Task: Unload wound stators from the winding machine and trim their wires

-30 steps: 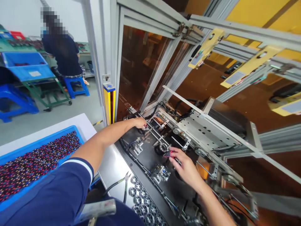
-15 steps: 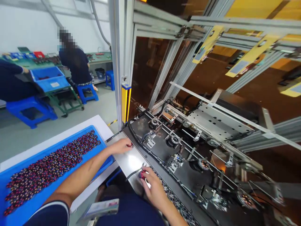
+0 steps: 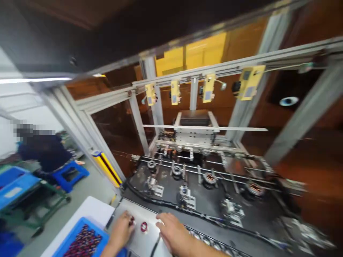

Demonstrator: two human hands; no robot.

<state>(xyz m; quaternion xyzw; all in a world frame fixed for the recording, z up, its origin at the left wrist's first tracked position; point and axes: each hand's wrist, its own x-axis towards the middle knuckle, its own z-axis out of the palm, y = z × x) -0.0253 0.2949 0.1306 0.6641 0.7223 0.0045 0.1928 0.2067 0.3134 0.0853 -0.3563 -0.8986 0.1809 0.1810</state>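
My left hand [image 3: 121, 229] is at the left end of the bright metal plate [image 3: 138, 244], fingers closed round a small dark red motor stator [image 3: 131, 220], mostly hidden by them. Another red round stator [image 3: 144, 226] lies on the plate between my hands, its pale spoked face up. Just right of it is my right hand [image 3: 174, 230], thumb and index finger apart, with no part visible between them. A black cord [image 3: 155, 246] runs over the plate beside that hand. The picture is blurred.
A blue tray [image 3: 60, 246] of many small stators stands on a white table [image 3: 87, 210] at left. Beyond the plate is a machine deck [image 3: 167, 182] with rods, fixtures and several ring-shaped stators. A yellow-black post [image 3: 107, 167] rises at left; a person [image 3: 43, 150] sits farther back.
My view has swung right and up toward the machine. The red stator by my right hand now lies on the plate. My hands are closer together.
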